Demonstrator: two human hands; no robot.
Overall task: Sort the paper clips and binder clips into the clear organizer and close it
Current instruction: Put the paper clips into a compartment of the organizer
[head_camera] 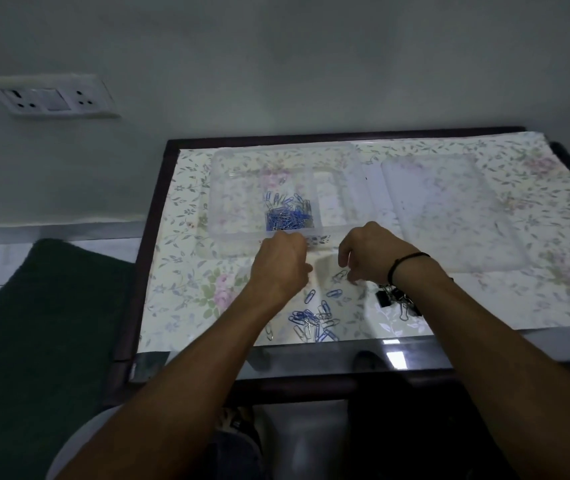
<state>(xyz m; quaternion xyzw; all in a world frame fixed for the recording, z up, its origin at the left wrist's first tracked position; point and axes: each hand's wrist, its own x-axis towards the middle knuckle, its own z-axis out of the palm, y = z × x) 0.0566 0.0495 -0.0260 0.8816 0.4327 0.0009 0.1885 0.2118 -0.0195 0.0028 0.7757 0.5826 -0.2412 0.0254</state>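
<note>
The clear organizer is seen open at the back of the surface, blue paper clips already heaped in one middle compartment, more loose paper clips and black binder clips left near the front edge. The left hand is curled at the organizer's near wall; whether its grip holds clips cannot be told. The right hand is bent over a single clip, fingers not visibly closed on it; small pinches are best carried over the wall and released low.

Loose paper clips and binder clips crowd the near mat; the organizer walls the far side.
</note>
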